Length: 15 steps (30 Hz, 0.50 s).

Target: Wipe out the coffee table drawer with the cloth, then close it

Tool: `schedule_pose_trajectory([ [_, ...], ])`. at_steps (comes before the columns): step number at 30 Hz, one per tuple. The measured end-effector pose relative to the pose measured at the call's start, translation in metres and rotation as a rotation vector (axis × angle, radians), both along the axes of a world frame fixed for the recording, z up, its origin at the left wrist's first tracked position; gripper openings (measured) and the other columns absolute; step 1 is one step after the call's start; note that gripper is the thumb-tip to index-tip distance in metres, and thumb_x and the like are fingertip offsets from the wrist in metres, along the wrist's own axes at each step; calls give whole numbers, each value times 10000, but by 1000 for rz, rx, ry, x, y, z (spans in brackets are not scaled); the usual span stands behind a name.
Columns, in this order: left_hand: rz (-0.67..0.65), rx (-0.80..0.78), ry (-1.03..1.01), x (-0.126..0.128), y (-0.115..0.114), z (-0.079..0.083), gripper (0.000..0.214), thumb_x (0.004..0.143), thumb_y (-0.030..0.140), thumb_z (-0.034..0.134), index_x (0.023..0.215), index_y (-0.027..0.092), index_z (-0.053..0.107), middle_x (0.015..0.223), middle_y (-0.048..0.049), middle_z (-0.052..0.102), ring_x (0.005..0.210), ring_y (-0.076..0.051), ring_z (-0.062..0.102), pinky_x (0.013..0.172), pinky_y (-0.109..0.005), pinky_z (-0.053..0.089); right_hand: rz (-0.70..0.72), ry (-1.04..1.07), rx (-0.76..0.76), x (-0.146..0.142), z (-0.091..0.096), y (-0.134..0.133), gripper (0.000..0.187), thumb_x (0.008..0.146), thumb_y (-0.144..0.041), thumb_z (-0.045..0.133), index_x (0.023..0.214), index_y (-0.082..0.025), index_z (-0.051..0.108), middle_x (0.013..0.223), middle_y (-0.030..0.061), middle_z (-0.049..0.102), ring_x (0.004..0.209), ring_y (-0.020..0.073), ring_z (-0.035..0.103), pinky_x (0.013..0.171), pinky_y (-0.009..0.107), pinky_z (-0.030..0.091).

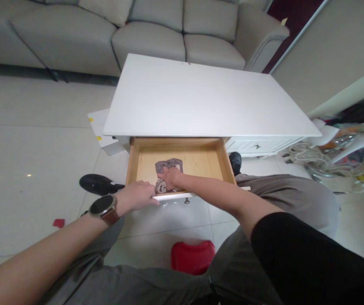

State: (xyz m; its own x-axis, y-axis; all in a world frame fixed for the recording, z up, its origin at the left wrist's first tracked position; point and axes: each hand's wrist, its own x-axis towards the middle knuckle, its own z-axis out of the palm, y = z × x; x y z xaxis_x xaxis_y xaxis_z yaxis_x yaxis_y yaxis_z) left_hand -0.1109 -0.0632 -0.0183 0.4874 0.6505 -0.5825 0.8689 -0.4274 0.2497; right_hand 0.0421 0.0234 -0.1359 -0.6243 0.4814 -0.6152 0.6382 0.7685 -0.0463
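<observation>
A wooden drawer stands pulled out from the white coffee table. Inside, toward its front, rests a bundled grey-brown patterned cloth, with lighter folds at its near side. My right hand reaches over the drawer front and grips the cloth from above; part of the fabric is hidden under the palm. At the drawer's front left corner, my left hand is closed over the rim, thumb outside. A small dark knob sits on the drawer front between my arms.
A grey sofa runs behind the table. A white box stands at the table's left side. Below the drawer is a red plastic object between my legs. Assorted clutter lies on the right.
</observation>
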Motion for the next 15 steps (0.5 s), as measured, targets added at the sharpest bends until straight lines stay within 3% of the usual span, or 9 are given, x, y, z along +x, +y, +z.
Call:
schedule_pose_trajectory([
  [4, -46, 11, 32, 0, 1, 2, 336, 938, 468, 652, 935, 179, 824, 955, -157, 775, 953, -305, 717, 863, -374, 507, 91, 92, 11, -66, -11, -5, 782, 796, -526, 737, 1501, -289, 497, 1565, 185, 487, 1224, 390, 661, 893, 472, 594],
  [7, -50, 12, 28, 1, 2, 3, 328, 929, 469, 661, 927, 188, 829, 1032, -155, 780, 1035, -316, 701, 896, -376, 503, 127, 140, -12, -86, -13, -4, 632, 883, -537, 653, 1464, -311, 547, 1564, 154, 510, 1235, 390, 650, 919, 487, 575],
  [10, -77, 5, 49, 1, 4, 1, 363, 937, 506, 639, 914, 198, 828, 1013, -151, 782, 1036, -318, 698, 881, -375, 506, 145, 202, 8, -74, -10, -1, 648, 889, -556, 633, 1487, -338, 514, 1600, 146, 465, 1270, 395, 617, 971, 512, 545],
  [15, -51, 18, 68, 1, 6, 0, 380, 923, 537, 643, 875, 203, 818, 890, -146, 770, 882, -292, 720, 803, -357, 509, 91, 160, 78, -9, -6, 13, 835, 806, -506, 700, 1568, -345, 401, 1665, 148, 342, 1335, 416, 541, 986, 529, 532],
])
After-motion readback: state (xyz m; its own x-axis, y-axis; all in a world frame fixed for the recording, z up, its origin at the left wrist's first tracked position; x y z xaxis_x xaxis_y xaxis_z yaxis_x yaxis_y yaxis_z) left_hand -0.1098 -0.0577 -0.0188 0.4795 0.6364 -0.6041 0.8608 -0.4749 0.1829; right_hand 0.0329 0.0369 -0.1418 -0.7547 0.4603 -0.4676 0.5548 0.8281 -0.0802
